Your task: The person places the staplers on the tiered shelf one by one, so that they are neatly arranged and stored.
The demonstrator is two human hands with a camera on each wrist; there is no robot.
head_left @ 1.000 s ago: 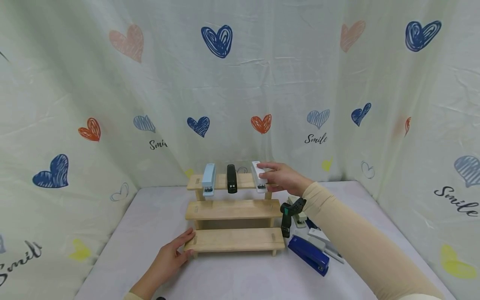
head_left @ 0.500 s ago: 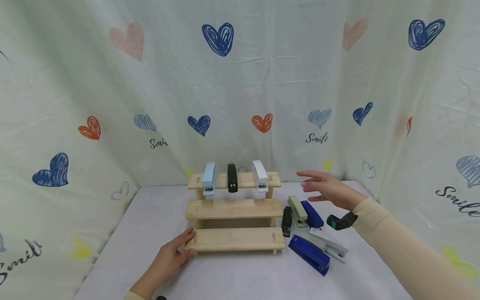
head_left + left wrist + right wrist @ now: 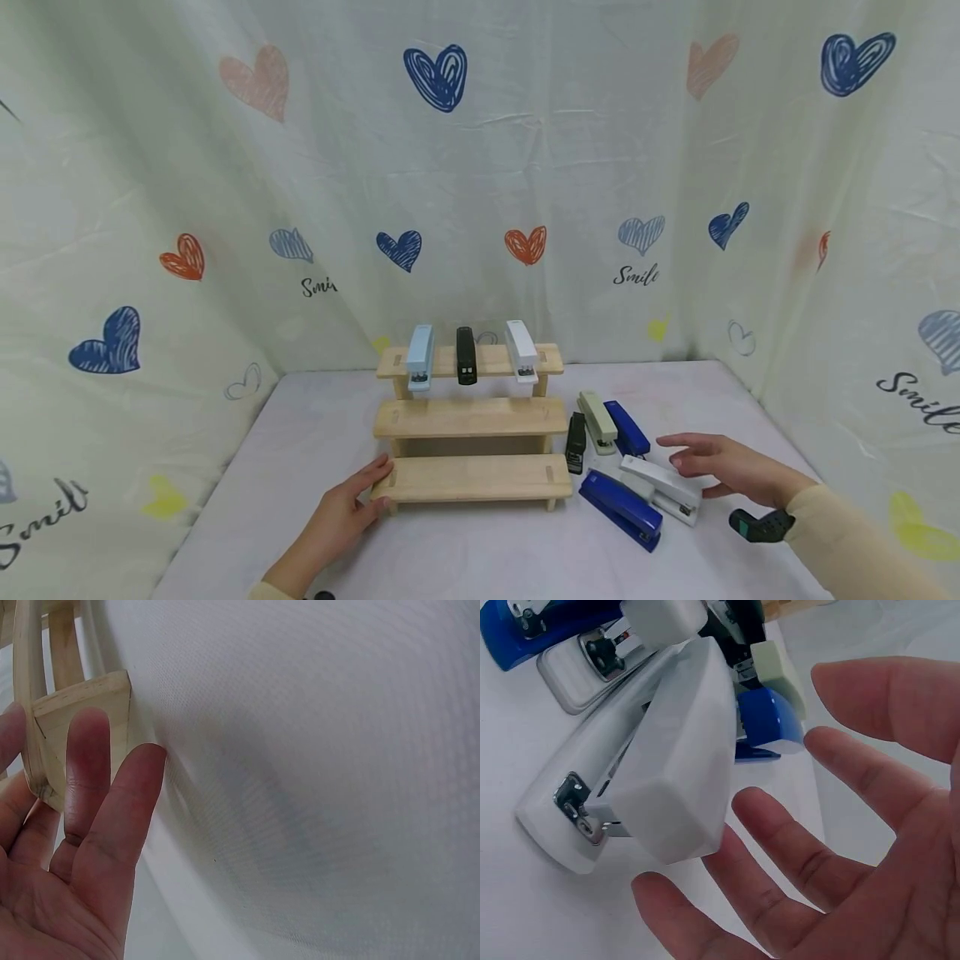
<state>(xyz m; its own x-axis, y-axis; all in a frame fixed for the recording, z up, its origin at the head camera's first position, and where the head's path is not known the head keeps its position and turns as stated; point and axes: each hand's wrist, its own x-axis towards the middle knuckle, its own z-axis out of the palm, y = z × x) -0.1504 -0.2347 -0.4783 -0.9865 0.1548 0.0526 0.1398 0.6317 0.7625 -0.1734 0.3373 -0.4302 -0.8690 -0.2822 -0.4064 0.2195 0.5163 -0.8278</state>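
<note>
In the head view my left hand point(image 3: 341, 512) holds the left end of the lowest step of a three-tier wooden display stand point(image 3: 480, 479), thumb and fingers on either side of the board. Some of its other fingers point(image 3: 124, 806) stretch loosely beside the wood in the left wrist view. To the right, my right hand point(image 3: 731, 468) hovers with spread fingers beside a white stapler point(image 3: 663, 487), holding nothing. That stapler point(image 3: 679, 757) lies close to its fingertips in the right wrist view; I cannot tell whether they touch.
A light blue stapler point(image 3: 420, 357), a black stapler point(image 3: 466, 356) and a white stapler point(image 3: 522, 350) stand on the top tier. Right of the stand lie a small black stapler point(image 3: 575, 443), a pale green stapler point(image 3: 597, 422) and blue staplers point(image 3: 621, 509), crowded together on the white tabletop point(image 3: 510, 554).
My right hand has left the white stapler on the top tier, moved right, then come down toward the stapler cluster. My left hand stays at the stand's lower left end.
</note>
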